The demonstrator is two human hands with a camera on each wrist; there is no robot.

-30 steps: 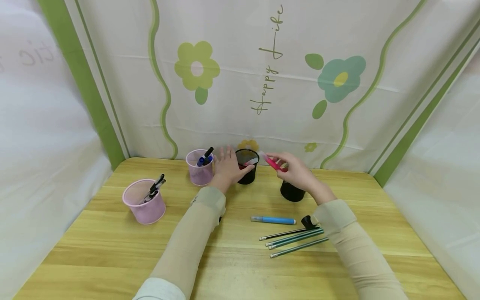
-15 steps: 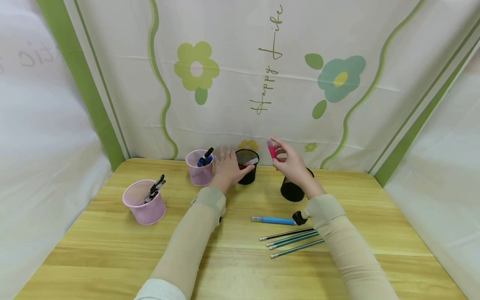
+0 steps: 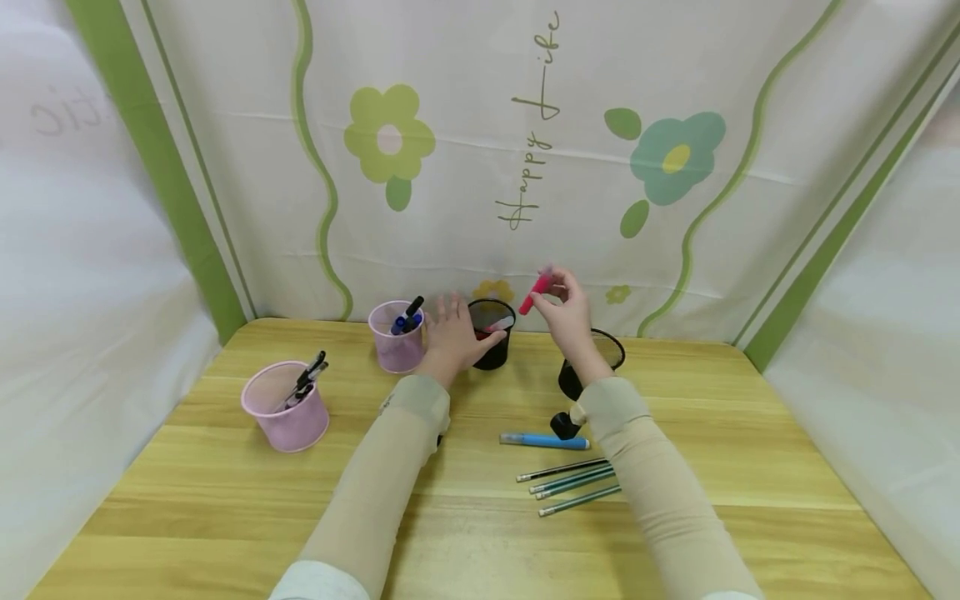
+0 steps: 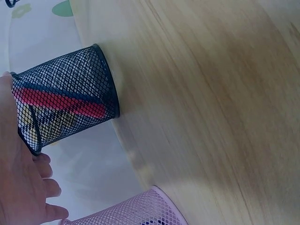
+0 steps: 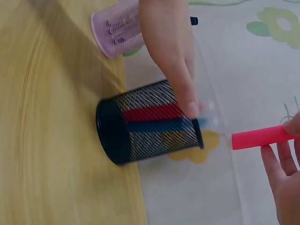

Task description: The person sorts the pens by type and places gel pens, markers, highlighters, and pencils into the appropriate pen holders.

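Observation:
In the head view my right hand (image 3: 567, 312) pinches a pink marker (image 3: 534, 293) with a translucent cap, right of and above a black mesh pen cup (image 3: 495, 354). The marker's capless end points down and left, and in the right wrist view that end (image 5: 255, 138) is apart from the cup's mouth. My left hand (image 3: 452, 337) rests against the cup's left side with fingers spread, its thumb lying across the near rim. Through the mesh in the right wrist view show a red marker (image 5: 152, 113) and a blue marker (image 5: 154, 125).
A second black mesh cup (image 3: 606, 350) stands partly behind my right forearm. Two pink mesh cups (image 3: 399, 350) (image 3: 292, 429) with pens are at left. A blue marker (image 3: 551, 441) and several pencils (image 3: 573, 485) lie nearer me. A printed curtain (image 3: 465, 233) hangs behind the table.
My right hand has moved left and up, and the pink marker has been turned so its capless end points down-left toward the cup. The left hand stays at the black cup.

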